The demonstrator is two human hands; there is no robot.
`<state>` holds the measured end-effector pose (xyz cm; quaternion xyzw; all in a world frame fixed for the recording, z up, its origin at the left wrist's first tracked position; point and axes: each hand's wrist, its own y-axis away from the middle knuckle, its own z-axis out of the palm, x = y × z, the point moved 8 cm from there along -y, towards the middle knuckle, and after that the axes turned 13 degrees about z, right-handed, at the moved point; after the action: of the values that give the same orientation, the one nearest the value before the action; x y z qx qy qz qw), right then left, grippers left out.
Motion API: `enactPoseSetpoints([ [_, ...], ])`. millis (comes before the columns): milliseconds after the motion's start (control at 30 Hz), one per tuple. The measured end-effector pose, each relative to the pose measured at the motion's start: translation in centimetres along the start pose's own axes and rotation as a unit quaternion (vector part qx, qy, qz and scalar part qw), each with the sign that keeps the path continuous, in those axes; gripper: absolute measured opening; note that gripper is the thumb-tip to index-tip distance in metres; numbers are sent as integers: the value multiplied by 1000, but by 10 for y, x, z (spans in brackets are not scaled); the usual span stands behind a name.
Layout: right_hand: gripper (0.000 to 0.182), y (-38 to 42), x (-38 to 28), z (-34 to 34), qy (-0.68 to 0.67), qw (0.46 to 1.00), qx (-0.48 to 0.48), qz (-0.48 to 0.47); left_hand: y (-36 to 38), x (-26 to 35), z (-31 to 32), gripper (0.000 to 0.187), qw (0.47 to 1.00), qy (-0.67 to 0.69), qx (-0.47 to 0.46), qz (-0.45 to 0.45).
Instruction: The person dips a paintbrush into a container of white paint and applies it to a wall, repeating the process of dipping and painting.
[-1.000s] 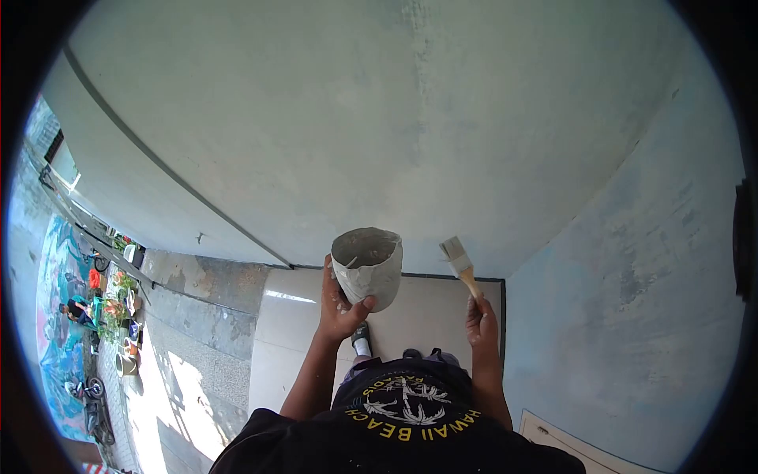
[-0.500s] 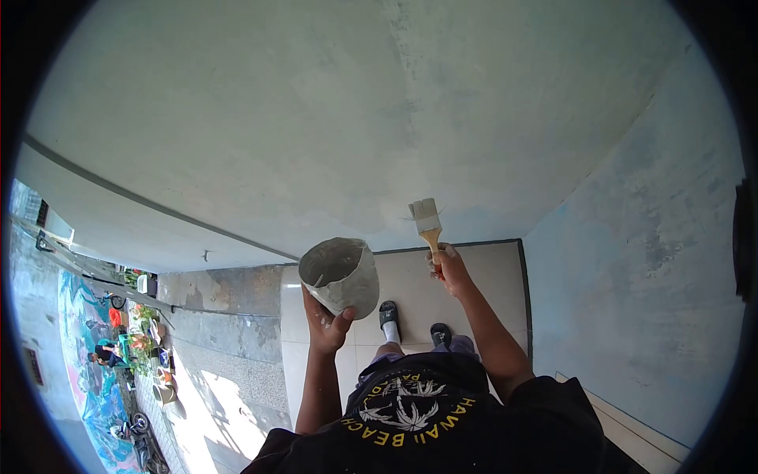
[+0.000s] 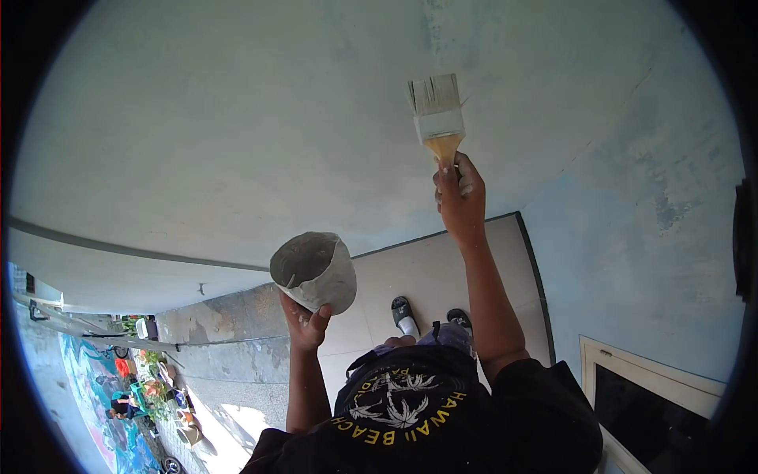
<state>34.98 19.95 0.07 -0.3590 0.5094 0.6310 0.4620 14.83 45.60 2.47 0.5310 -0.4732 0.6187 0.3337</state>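
My right hand [image 3: 459, 193] grips the wooden handle of a wide paintbrush [image 3: 439, 114], raised with its bristles pointing up. The bristles and ferrule are coated in pale grey-white paint, and they overlap the pale wall [image 3: 260, 110] in this view. My left hand [image 3: 306, 322] is wrapped around the lower side of a paint-crusted pot [image 3: 328, 280], held tilted with its mouth toward the wall. Its inside looks grey and shadowed; the bottom is hidden. Paint smears mark the fingers of my right hand.
A bluish, patchy wall [image 3: 632, 261] stands on the right, with a white-framed opening [image 3: 663, 371] low in it. Below me is a tiled floor [image 3: 371, 276] with a dark border. Off to the left, a person [image 3: 122, 407] sits near potted plants [image 3: 158, 379] and a painted mural.
My right hand has lifted the paintbrush up and slightly right, higher against the wall. The pot in my left hand has shifted a little left. The view has turned slightly.
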Motion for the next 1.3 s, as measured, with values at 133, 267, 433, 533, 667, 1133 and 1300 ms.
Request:
enactPoseSetpoints([
  [133,25,-30,144,-17,101,993,35,46,-9,-14,-13,92,1000,9,-23,-8],
  [267,32,-4,366,-84,195,890,84,404,-11,-19,-24,92,999,13,-52,-8],
  [433,30,-18,272,-57,254,936,101,220,-19,-25,-43,92,998,20,-64,15],
  [533,26,-5,121,-3,189,976,86,68,-23,-41,-60,93,998,11,-66,3],
  [667,21,0,106,14,82,994,64,29,-38,-38,-57,94,996,46,-70,8],
  [1133,34,-40,277,-29,274,943,135,134,-39,-65,-73,99,992,16,-123,11],
  [1300,26,10,83,26,50,997,66,-11,-33,-80,-84,98,993,-4,-113,15],
])
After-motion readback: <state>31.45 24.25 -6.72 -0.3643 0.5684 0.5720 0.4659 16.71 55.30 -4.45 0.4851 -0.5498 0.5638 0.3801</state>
